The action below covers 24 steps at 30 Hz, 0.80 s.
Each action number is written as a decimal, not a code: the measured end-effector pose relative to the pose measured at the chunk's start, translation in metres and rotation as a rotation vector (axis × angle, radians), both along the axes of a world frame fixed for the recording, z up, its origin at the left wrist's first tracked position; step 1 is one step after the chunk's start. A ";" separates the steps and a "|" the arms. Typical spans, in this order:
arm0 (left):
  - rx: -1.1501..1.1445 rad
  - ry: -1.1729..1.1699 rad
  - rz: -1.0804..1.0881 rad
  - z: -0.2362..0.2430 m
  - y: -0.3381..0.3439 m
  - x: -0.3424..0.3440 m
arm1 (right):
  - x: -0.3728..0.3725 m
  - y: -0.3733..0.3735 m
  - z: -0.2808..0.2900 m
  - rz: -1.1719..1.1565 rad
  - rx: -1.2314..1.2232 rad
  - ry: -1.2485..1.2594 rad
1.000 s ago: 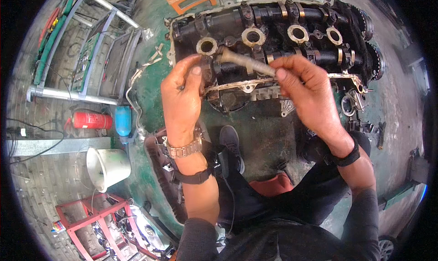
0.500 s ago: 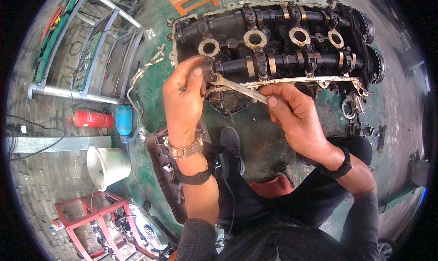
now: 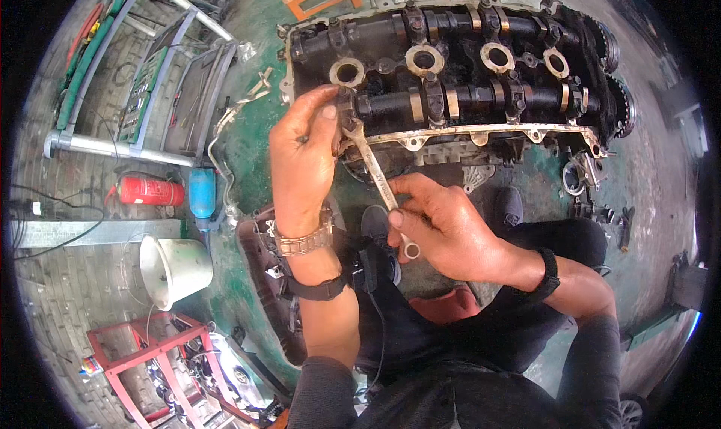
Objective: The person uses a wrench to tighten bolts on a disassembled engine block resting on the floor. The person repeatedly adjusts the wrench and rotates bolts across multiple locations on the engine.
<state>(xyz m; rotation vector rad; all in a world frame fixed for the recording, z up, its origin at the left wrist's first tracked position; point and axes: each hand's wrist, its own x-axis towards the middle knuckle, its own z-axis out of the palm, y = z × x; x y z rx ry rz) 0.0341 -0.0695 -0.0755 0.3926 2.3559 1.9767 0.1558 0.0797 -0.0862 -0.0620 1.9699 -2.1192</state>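
A dirty engine cylinder head (image 3: 466, 65) with two dark camshafts, bolted bearing caps and several pale rings lies in front of me, gears at its right end. My left hand (image 3: 304, 155) is curled against the bearing cap (image 3: 347, 104) at the lower camshaft's left end; its fingertips are partly hidden. My right hand (image 3: 447, 230) holds a silver combination wrench (image 3: 369, 159) near its ring end, with thumb and fingers closed round it. The wrench's open jaw rests at the foot of that cap, beside my left thumb, and the handle slants down toward me.
Left: metal rack (image 3: 113, 145), fire extinguisher (image 3: 150, 190), blue canister (image 3: 201, 196), white bucket (image 3: 171, 275), red frame (image 3: 135, 343). Below my left arm lies a dark tray of parts (image 3: 266, 294). An orange chair (image 3: 319, 1) stands behind the engine; loose metal parts (image 3: 582, 174) lie at right.
My right hand has moved down and left, swinging the wrench's handle steeply toward me while its jaw stays at the cap. My left hand stays at the cap.
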 end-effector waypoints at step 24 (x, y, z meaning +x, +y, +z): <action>0.023 -0.033 -0.057 0.003 -0.005 -0.002 | -0.022 0.037 0.001 -0.313 0.324 0.196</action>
